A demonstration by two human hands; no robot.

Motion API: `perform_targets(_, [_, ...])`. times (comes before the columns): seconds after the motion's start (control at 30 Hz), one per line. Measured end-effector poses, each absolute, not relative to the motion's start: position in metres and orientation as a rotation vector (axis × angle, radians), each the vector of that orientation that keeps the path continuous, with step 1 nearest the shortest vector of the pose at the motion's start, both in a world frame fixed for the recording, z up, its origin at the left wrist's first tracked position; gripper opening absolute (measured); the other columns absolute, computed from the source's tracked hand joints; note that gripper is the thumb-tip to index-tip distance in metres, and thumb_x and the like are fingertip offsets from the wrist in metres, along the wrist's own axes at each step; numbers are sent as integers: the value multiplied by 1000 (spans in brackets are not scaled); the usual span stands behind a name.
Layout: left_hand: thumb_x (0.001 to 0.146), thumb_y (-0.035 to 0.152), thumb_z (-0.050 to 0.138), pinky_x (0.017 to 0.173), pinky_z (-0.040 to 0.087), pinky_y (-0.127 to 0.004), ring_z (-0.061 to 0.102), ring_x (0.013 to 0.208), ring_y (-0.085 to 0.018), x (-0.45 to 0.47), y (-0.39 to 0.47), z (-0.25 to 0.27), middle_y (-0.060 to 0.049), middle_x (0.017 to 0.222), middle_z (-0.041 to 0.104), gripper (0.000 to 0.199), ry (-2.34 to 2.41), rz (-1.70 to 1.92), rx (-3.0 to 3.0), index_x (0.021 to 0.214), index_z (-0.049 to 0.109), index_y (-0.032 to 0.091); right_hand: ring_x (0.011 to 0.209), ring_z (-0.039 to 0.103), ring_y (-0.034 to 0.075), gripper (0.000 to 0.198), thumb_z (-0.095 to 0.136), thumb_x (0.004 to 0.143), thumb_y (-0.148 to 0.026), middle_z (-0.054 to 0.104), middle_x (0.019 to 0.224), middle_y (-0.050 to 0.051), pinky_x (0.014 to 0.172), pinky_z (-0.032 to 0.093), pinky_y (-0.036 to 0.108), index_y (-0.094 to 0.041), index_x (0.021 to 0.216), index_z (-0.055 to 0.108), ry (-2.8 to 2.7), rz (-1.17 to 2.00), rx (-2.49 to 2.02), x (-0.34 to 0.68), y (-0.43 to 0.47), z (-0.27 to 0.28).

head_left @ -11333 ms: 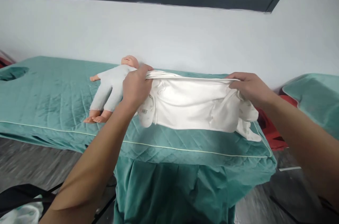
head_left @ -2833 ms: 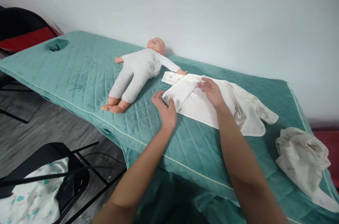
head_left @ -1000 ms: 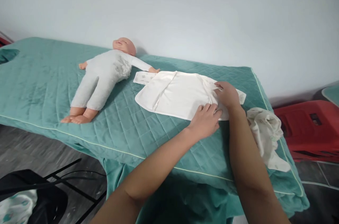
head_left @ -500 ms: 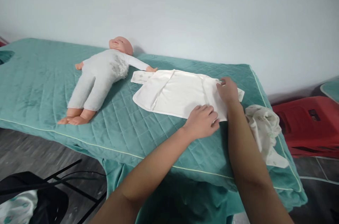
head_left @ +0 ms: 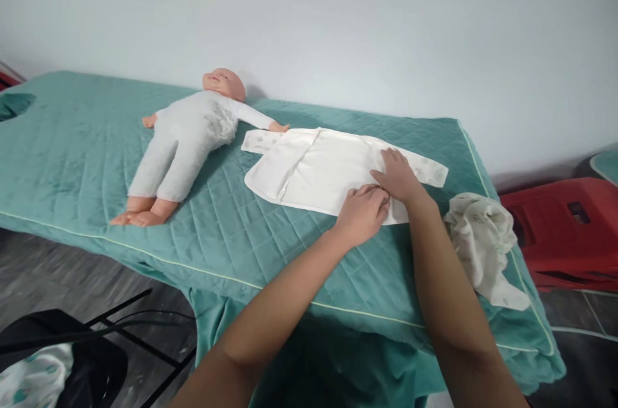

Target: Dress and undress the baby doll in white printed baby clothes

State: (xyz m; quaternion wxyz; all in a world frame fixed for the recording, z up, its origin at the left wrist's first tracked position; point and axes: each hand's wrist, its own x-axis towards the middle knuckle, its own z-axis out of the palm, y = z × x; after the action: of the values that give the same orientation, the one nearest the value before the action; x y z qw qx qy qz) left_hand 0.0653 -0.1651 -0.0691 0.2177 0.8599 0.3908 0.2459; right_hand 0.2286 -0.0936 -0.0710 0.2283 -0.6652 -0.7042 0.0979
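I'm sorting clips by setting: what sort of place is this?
Perhaps a massage or baby-care practice room, though one view can't settle it. There is a green-covered bed with a hole towards its left end, a baby doll on it, and a small white garment spread alongside.

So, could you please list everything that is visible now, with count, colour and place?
doll: 1, whitish body, pinkish head, hands and feet, lying on bed
spread garment: 1, white, printed sleeves, under the hands
bunched cloth: 1, white, printed, near bed's right end
bed: 1, green quilted cover, along wall
chair: 1, black, lower left, partly seen
patterned cloth: 1, white and green, on chair
red object: 1, red, beyond bed's right end
green surface: 1, green, right edge, cut off
wall: 1, pale, behind bed
floor: 1, grey, below
left hand: 1, bare, on garment's near side
right hand: 1, bare, on garment, farther back
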Motion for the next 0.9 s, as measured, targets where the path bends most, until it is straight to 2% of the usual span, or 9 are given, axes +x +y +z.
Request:
perform_targets(0.07, [101, 21, 40, 94, 43, -41, 56, 127, -20, 65, -166, -69, -3, 119, 71, 16, 1051, 669, 2389, 104, 56, 23, 144, 38, 39, 56, 60, 84, -31, 50, 150, 22, 119, 31, 55, -9, 135, 55, -1939, 206, -1901, 222, -91, -75])
perform_targets(0.2, [97, 16, 43, 98, 44, -39, 58, 125, -18, 62, -163, -72, -3, 125, 70, 20, 1118, 694, 2378, 108, 58, 24, 120, 59, 34, 40, 45, 91, -24, 67, 128, 19, 103, 46, 49, -15, 124, 66, -1848, 98, -2040, 216, -88, -69])
perform_targets(0.27, [96, 17, 44, 106, 43, -38, 56, 130, -18, 55, -152, -75, -5, 136, 66, 26, 1262, 722, 2374, 118, 58, 22, 111, 64, 33, 43, 40, 93, -20, 71, 119, 17, 96, 48, 46, -18, 125, 69, -1747, 83, -2135, 214, -90, -64])
perform_targets(0.37, [98, 20, 41, 121, 32, -41, 46, 142, -23, 37, -122, -81, -12, 150, 55, 37, 1543, 667, 2401, 132, 55, 13, 105, 66, 33, 47, 39, 94, -19, 75, 110, 16, 91, 49, 45, -20, 131, 67, -1603, 87, -2187, 215, -92, -60])
perform_targets(0.47, [100, 29, 39, 125, 27, -43, 40, 147, -26, 14, -84, -85, -14, 156, 48, 46, 1733, 590, 2394, 139, 51, 9, 107, 66, 33, 49, 38, 94, -20, 75, 115, 16, 93, 49, 46, -19, 134, 66, -1540, 114, -2119, 215, -93, -61])
perform_targets(0.57, [100, 34, 38, 122, 31, -43, 40, 146, -26, -3, -54, -83, -12, 157, 48, 47, 1833, 556, 2385, 138, 54, 12, 116, 65, 32, 50, 36, 93, -17, 71, 126, 16, 100, 48, 48, -16, 133, 66, -1531, 151, -2025, 215, -91, -65])
perform_targets(0.67, [99, 33, 38, 118, 36, -47, 41, 144, -30, -12, -40, -78, -14, 155, 48, 48, 1932, 552, 2380, 139, 53, 12, 123, 62, 29, 51, 35, 91, -14, 69, 132, 15, 107, 46, 47, -13, 131, 66, -1507, 172, -1925, 217, -89, -68])
perform_targets(0.8, [97, 31, 39, 116, 37, -55, 35, 145, -34, -14, -38, -76, -14, 159, 41, 56, 2019, 587, 2398, 150, 42, 15, 130, 58, 26, 50, 34, 88, -10, 66, 135, 16, 114, 42, 46, -10, 126, 66, -1541, 115, -1816, 218, -90, -68])
perform_targets(0.9, [98, 33, 37, 116, 35, -58, 31, 148, -35, -12, -38, -78, -13, 162, 37, 61, 2021, 549, 2374, 156, 34, 17, 138, 51, 26, 47, 37, 91, -14, 60, 143, 16, 119, 37, 47, -13, 129, 64, -1651, 24, -1708, 205, -96, -66])
